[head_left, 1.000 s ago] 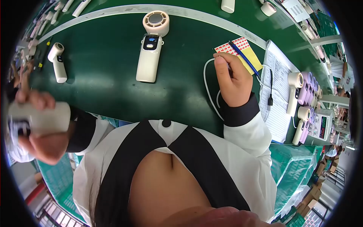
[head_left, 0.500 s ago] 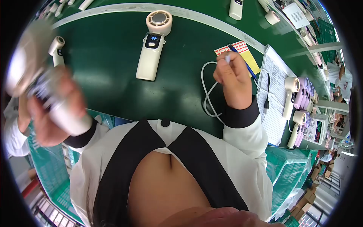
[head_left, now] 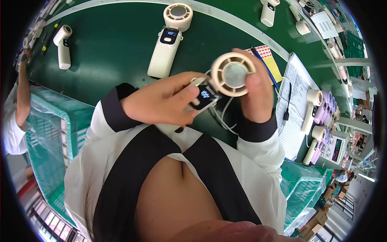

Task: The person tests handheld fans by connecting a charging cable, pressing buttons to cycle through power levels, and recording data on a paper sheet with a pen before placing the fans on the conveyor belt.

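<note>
A cream handheld fan [head_left: 234, 75] is held between both hands in front of my chest, its round head towards the right. My left hand [head_left: 165, 99] is closed around the handle, the thumb beside the lit display, which seems to read 100. My right hand [head_left: 260, 90] grips the head's right edge, thumb in front and fingers behind. Whether it also holds the cable's end is hidden. A white cable [head_left: 221, 115] runs on the table below the fan. Another cream fan [head_left: 164, 52] lies farther back on the green table, its display lit.
A smaller-looking cream fan [head_left: 63, 47] lies at left. To the right are a yellow sticker sheet [head_left: 274, 72], a blue pen [head_left: 264, 64], written papers [head_left: 293, 109], several fans [head_left: 322, 107] and a meter [head_left: 335, 149]. Lined green crates [head_left: 50, 121] stand below; another person's arm [head_left: 23, 92] shows at far left.
My left hand has brought the fan from the far left to the middle. My right hand, which pinched a small white piece, now holds the fan's head.
</note>
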`<state>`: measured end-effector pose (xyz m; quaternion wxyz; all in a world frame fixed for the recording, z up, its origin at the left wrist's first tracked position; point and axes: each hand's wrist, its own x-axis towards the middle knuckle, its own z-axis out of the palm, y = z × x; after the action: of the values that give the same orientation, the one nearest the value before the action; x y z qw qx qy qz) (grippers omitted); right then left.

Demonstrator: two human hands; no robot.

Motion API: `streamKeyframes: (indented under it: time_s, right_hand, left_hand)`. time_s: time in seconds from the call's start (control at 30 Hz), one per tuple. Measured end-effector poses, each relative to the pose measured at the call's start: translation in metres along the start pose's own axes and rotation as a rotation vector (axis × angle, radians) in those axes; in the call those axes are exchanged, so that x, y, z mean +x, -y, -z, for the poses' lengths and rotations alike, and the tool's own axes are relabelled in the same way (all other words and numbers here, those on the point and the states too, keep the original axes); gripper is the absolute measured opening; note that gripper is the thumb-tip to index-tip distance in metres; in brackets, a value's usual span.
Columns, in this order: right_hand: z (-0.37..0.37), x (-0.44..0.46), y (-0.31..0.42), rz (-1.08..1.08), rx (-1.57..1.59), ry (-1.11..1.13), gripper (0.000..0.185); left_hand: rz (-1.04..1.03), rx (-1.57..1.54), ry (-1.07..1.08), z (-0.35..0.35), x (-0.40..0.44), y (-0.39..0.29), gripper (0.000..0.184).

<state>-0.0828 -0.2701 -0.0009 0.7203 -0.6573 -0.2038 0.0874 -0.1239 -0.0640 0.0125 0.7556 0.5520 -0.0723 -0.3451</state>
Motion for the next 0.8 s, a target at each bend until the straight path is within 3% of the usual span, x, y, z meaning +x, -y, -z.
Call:
streamKeyframes:
  time_s: [0.13,0.17,0.3,0.33,0.47,0.5,0.63,0.67,0.8]
  right_hand:
    - [0.006,-0.001,0.005,0.115,-0.083,-0.325,0.045]
    - [0.005,-0.002,0.004,0.107,-0.085,-0.325,0.045]
    - [-0.011,-0.002,0.000,-0.292,0.913,-0.369,0.053]
    - [-0.012,-0.002,0.001,-0.296,0.919,-0.368,0.053]
    - [-0.011,0.002,0.011,-0.288,0.437,-0.464,0.052]
    - [-0.008,0.002,0.009,-0.289,0.438,-0.466,0.052]
    - [0.006,-0.002,-0.007,0.214,-0.250,-0.356,0.041]
    - [0.005,-0.002,-0.007,0.211,-0.250,-0.356,0.041]
    - [-0.002,-0.003,0.002,-0.001,-0.218,-0.209,0.032]
  left_hand:
    - [-0.315,0.780,-0.245,0.008,-0.002,0.021,0.030]
    - [-0.312,0.773,-0.244,0.007,-0.001,0.022,0.030]
    - [-0.717,0.969,-0.144,0.004,0.003,0.023,0.031]
    - [-0.710,0.971,-0.146,0.003,0.002,0.024,0.031]
    - [-0.525,0.778,-0.243,-0.005,0.007,0.034,0.034]
    - [-0.523,0.778,-0.242,-0.006,0.006,0.033,0.034]
    - [-0.152,0.689,-0.086,-0.005,0.004,0.025,0.035]
    - [-0.150,0.687,-0.086,-0.005,0.004,0.025,0.035]
    - [-0.241,0.109,-0.012,-0.009,0.004,0.026,0.032]
